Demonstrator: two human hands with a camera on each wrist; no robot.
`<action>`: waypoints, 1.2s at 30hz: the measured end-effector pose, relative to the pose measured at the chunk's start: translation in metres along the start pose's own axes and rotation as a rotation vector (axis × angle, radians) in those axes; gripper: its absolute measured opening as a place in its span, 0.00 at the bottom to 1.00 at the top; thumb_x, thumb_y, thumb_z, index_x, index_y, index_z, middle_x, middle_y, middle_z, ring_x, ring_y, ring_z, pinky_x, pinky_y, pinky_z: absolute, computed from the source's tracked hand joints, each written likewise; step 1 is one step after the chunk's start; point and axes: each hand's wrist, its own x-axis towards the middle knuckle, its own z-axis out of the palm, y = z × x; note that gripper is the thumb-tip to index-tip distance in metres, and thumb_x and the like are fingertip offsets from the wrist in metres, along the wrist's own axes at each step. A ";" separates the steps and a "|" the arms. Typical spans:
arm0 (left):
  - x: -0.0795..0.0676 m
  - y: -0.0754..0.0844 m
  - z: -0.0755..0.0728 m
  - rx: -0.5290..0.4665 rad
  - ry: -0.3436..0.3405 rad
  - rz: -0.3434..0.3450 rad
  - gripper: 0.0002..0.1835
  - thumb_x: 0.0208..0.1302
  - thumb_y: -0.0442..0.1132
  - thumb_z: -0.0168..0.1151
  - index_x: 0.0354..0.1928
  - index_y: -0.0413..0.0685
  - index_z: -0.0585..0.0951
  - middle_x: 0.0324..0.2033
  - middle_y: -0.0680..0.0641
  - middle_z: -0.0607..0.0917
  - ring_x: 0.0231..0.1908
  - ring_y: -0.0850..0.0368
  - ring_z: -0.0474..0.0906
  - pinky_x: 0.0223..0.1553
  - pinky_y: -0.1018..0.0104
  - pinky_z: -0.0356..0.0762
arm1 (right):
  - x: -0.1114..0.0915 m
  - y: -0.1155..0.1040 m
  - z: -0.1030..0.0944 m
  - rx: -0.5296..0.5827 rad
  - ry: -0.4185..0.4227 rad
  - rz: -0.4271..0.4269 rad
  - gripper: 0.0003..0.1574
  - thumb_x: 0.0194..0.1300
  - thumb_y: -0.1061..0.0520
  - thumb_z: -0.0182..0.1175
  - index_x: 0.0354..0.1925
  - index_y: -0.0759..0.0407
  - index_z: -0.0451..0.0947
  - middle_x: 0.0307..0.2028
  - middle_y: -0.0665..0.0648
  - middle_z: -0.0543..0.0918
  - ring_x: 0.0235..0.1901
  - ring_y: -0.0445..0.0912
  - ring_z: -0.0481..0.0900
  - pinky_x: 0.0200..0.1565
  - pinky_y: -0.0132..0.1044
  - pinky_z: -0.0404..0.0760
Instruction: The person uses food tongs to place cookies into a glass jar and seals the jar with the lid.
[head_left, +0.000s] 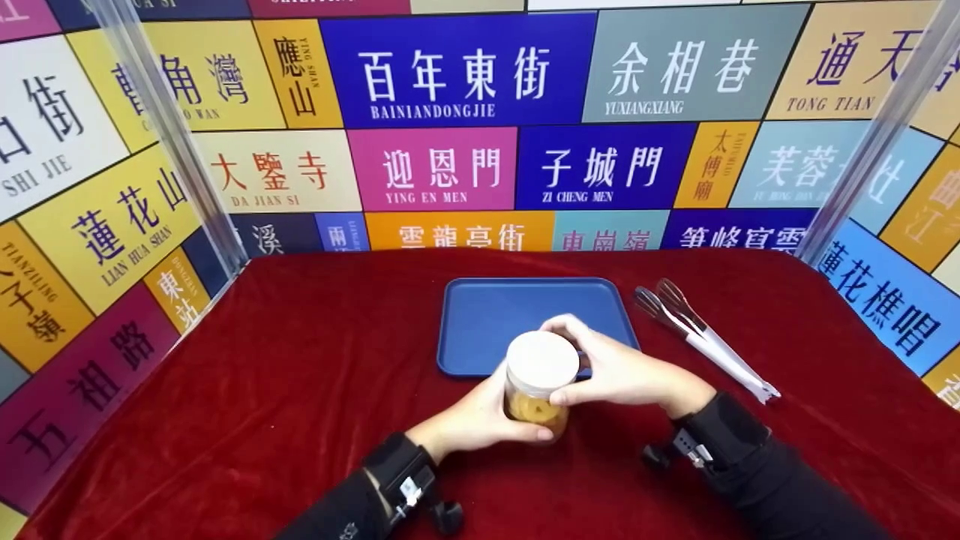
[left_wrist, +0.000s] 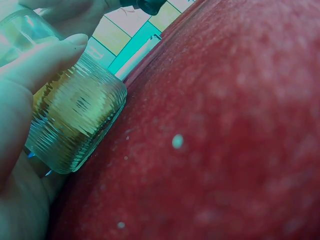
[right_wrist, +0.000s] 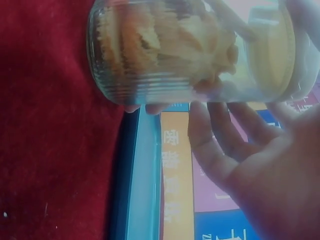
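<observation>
A ribbed clear glass jar (head_left: 534, 409) with a white lid (head_left: 543, 358) stands in front of the tray in the head view. Yellow-brown, ridged food pieces (right_wrist: 145, 42) fill part of it; their exact kind is unclear. My left hand (head_left: 480, 412) grips the jar's body, its thumb across the near side, as the left wrist view also shows. With thumb at the front and fingers around the back, my right hand (head_left: 611, 367) holds the jar's top at the lid. The lid sits on the jar; whether it is loose cannot be seen.
A blue rectangular tray (head_left: 480, 322) lies behind the jar. To its right rest metal tongs (head_left: 709, 341) with brown tips. Red cloth (head_left: 300, 360) covers the table, and printed panels (head_left: 457, 71) stand behind it with clear corner posts.
</observation>
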 end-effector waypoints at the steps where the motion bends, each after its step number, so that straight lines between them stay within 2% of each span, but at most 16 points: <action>1: 0.000 0.000 0.000 -0.004 -0.003 0.005 0.62 0.57 0.36 0.82 0.84 0.56 0.48 0.71 0.54 0.72 0.69 0.58 0.71 0.75 0.59 0.65 | 0.000 -0.001 0.000 -0.014 0.007 0.004 0.48 0.61 0.50 0.81 0.69 0.54 0.64 0.61 0.52 0.79 0.62 0.49 0.77 0.64 0.41 0.78; 4: 0.000 0.000 -0.001 -0.007 -0.008 0.012 0.62 0.58 0.36 0.82 0.84 0.57 0.48 0.71 0.54 0.72 0.70 0.58 0.71 0.75 0.59 0.66 | -0.001 -0.001 0.000 -0.010 0.003 0.008 0.51 0.60 0.49 0.81 0.71 0.53 0.62 0.62 0.51 0.78 0.64 0.49 0.77 0.66 0.42 0.76; 9: 0.000 0.001 0.000 0.006 0.000 -0.017 0.62 0.57 0.36 0.83 0.84 0.55 0.48 0.70 0.55 0.73 0.68 0.59 0.72 0.74 0.59 0.67 | -0.001 0.003 -0.005 0.129 -0.074 0.000 0.61 0.64 0.51 0.79 0.82 0.48 0.53 0.70 0.57 0.74 0.68 0.51 0.75 0.68 0.42 0.76; 12: -0.001 0.002 0.001 0.010 0.009 -0.041 0.61 0.56 0.35 0.83 0.83 0.54 0.49 0.70 0.56 0.74 0.67 0.60 0.73 0.74 0.60 0.67 | -0.001 0.006 -0.007 0.183 -0.107 -0.009 0.62 0.66 0.51 0.77 0.85 0.47 0.50 0.73 0.59 0.70 0.70 0.52 0.73 0.69 0.42 0.76; 24: -0.001 0.003 0.002 0.007 0.015 -0.042 0.62 0.56 0.34 0.83 0.83 0.53 0.49 0.69 0.55 0.74 0.67 0.60 0.74 0.73 0.61 0.68 | 0.000 0.011 -0.007 0.163 -0.111 -0.036 0.56 0.70 0.54 0.73 0.85 0.51 0.53 0.75 0.55 0.68 0.73 0.49 0.70 0.69 0.44 0.77; 31: -0.001 0.001 0.002 -0.010 0.013 -0.025 0.62 0.57 0.34 0.82 0.84 0.55 0.48 0.70 0.54 0.73 0.67 0.58 0.73 0.74 0.60 0.67 | 0.002 0.012 -0.005 0.161 -0.111 -0.055 0.48 0.70 0.56 0.73 0.80 0.48 0.63 0.71 0.53 0.75 0.70 0.49 0.74 0.68 0.46 0.78; 36: 0.000 0.000 0.002 -0.023 0.008 -0.013 0.61 0.57 0.32 0.82 0.84 0.55 0.51 0.70 0.54 0.73 0.67 0.58 0.74 0.74 0.59 0.68 | 0.003 0.012 -0.005 0.174 -0.113 -0.076 0.45 0.69 0.56 0.73 0.78 0.49 0.65 0.69 0.53 0.77 0.69 0.50 0.74 0.67 0.47 0.79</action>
